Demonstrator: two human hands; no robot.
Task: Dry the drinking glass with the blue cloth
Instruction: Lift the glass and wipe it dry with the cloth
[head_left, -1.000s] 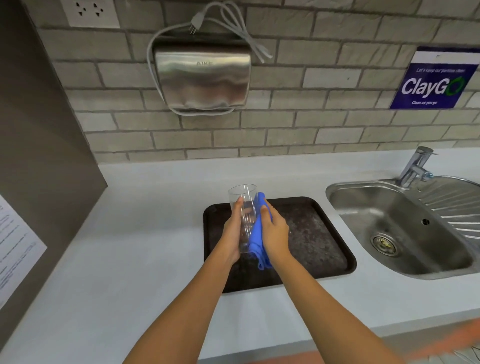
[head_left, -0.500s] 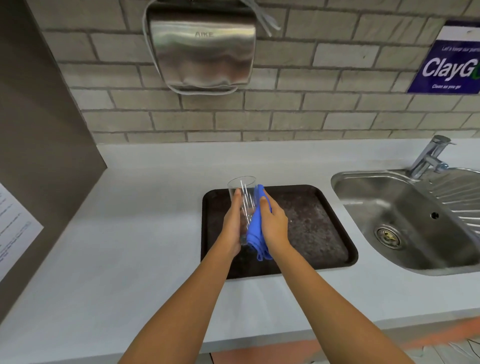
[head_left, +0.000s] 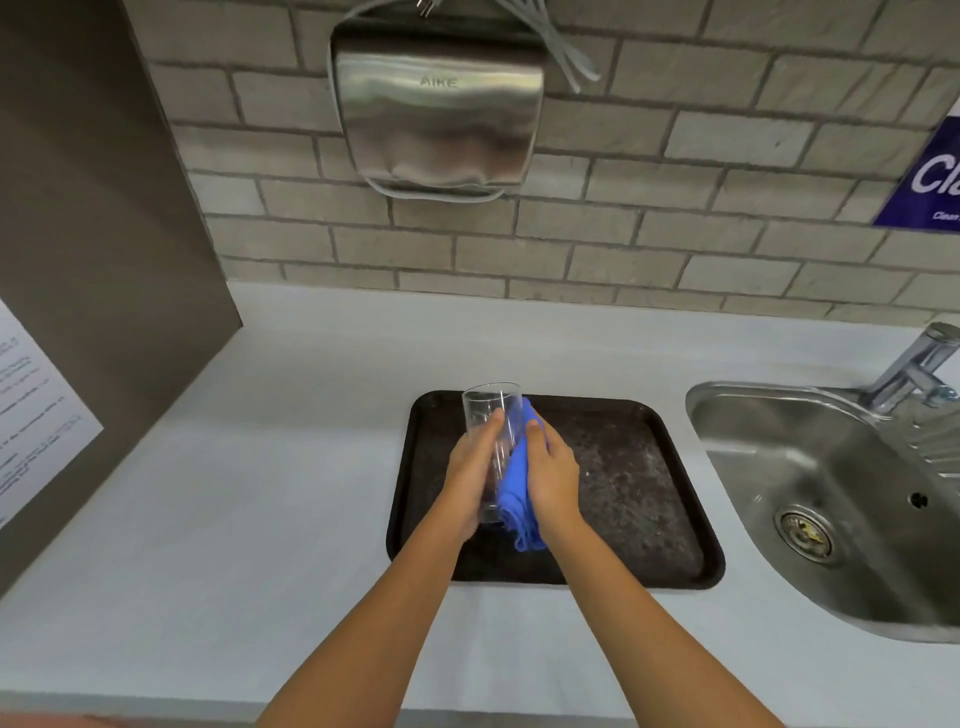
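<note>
A clear drinking glass (head_left: 491, 415) is held upright, mouth up, above the left part of a dark tray (head_left: 639, 493). My left hand (head_left: 470, 475) wraps its left side, thumb on the front. My right hand (head_left: 553, 475) presses a crumpled blue cloth (head_left: 514, 493) against the glass's right side. The cloth hangs down below the glass's base, and the lower part of the glass is partly hidden by hands and cloth.
The tray lies on a pale counter (head_left: 234, 519). A steel sink (head_left: 831, 493) with a tap (head_left: 914, 364) sits to the right. A steel hand dryer (head_left: 439, 109) hangs on the brick wall above. A dark panel with a paper notice (head_left: 31, 415) stands at the left.
The view has shifted to the left and slightly down. The hands, glass and cloth keep the same grip; the cloth has slid a little along the glass's side.
</note>
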